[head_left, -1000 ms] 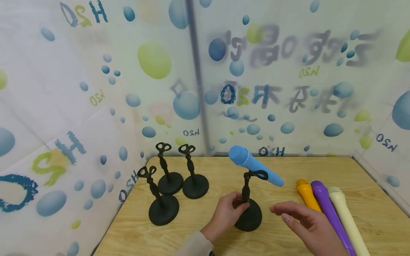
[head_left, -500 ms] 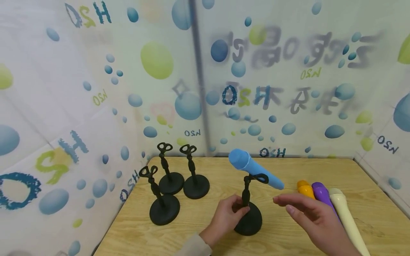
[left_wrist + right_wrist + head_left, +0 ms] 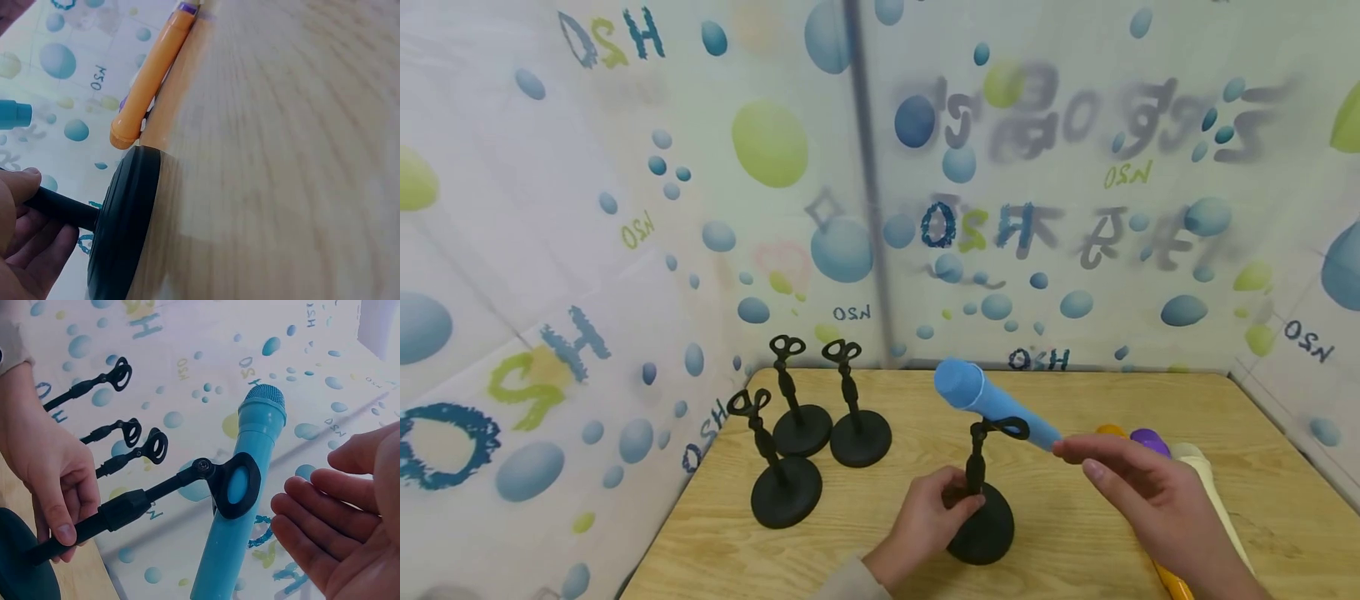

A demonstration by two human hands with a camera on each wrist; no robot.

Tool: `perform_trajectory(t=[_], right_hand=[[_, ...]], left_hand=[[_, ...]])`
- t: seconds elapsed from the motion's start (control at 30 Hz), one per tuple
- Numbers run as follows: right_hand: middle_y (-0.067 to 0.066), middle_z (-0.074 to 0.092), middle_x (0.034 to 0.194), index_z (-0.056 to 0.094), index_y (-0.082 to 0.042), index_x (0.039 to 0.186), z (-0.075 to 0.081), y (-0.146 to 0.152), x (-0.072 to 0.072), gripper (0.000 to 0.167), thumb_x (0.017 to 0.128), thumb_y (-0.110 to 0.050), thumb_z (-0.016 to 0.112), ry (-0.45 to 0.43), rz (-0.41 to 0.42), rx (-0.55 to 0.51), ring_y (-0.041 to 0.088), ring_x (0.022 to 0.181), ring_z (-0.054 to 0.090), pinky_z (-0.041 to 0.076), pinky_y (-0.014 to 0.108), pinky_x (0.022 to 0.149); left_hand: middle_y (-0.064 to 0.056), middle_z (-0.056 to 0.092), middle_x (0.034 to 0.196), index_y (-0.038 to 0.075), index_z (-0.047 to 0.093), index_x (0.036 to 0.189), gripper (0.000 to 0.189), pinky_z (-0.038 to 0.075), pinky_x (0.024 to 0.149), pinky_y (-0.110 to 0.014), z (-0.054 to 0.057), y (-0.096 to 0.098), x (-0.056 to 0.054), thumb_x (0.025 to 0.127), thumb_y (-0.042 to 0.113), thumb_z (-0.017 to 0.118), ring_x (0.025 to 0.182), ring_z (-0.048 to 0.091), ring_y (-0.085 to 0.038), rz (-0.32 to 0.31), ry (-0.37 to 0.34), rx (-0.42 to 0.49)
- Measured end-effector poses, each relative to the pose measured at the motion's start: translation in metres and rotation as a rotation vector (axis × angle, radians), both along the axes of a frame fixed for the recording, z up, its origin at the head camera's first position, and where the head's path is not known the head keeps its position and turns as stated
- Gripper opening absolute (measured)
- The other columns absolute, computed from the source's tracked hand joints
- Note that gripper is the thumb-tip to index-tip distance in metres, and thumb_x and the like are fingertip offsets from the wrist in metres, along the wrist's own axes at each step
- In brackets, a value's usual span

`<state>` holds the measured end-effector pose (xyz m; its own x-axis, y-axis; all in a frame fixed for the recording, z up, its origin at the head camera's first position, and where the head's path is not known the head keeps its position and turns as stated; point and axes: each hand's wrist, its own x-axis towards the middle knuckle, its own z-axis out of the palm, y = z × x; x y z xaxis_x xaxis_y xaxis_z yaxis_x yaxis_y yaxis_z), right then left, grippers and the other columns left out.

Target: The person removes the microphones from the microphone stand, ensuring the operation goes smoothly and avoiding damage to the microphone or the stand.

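A blue microphone [image 3: 992,402] sits tilted in the clip of a black desktop microphone stand [image 3: 992,533], its head up to the left. My left hand [image 3: 925,517] grips the stand's stem just above the round base, thumb and fingers around it, as the left wrist view also shows. Beside the microphone's tail end, my right hand [image 3: 1165,500] is held with fingers extended and thumb apart. Its fingertips overlap that tail in the head view. The right wrist view shows the clip [image 3: 240,487] around the blue barrel and a gap between barrel and right hand [image 3: 344,525].
Three more black stands [image 3: 786,492] with nothing in their clips stand at the table's left. On the right lie an orange microphone [image 3: 153,75], a purple one [image 3: 1150,442] and a cream one [image 3: 1191,454], partly hidden by my right hand. Patterned curtains [image 3: 1000,167] surround the wooden table [image 3: 865,550].
The held stand and its blue microphone have come slightly nearer to me. My right hand has moved a little, its fingertips now overlapping the microphone's tail and more of the orange and purple microphones covered.
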<state>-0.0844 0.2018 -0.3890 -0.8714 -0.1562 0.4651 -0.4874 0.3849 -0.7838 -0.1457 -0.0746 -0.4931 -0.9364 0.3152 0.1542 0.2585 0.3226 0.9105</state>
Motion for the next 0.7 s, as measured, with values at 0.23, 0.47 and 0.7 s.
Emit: perform_trajectory(t=[0.23, 0.47, 0.7], right_hand=[[-0.012, 0.079, 0.122, 0.072, -0.004, 0.133, 0.003, 0.001, -0.005, 0.029, 0.109, 0.003, 0.058, 0.004, 0.01, -0.013, -0.003, 0.111, 0.072, 0.058, 0.014, 0.088], [-0.012, 0.079, 0.123, 0.071, -0.004, 0.134, 0.004, -0.002, -0.01, 0.029, 0.109, 0.003, 0.057, 0.002, 0.061, -0.007, -0.001, 0.111, 0.073, 0.059, 0.015, 0.088], [-0.012, 0.079, 0.123, 0.071, -0.002, 0.133, 0.004, -0.009, -0.013, 0.03, 0.108, 0.006, 0.057, 0.019, 0.126, -0.03, 0.0, 0.112, 0.073, 0.06, 0.017, 0.089]], left_hand=[[-0.002, 0.082, 0.109, 0.009, 0.077, 0.113, 0.014, 0.059, 0.084, -0.017, 0.0, -0.001, 0.005, 0.1, 0.014, 0.079, 0.095, 0.073, 0.001, -0.01, 0.023, 0.01], [0.0, 0.081, 0.108, 0.007, 0.077, 0.114, 0.015, 0.058, 0.083, -0.015, 0.0, -0.002, 0.011, 0.1, 0.015, 0.079, 0.093, 0.071, 0.004, -0.011, -0.018, 0.02], [-0.001, 0.081, 0.108, 0.007, 0.077, 0.113, 0.015, 0.058, 0.082, -0.015, 0.0, -0.003, 0.015, 0.1, 0.014, 0.079, 0.092, 0.072, 0.004, -0.011, -0.025, 0.032]])
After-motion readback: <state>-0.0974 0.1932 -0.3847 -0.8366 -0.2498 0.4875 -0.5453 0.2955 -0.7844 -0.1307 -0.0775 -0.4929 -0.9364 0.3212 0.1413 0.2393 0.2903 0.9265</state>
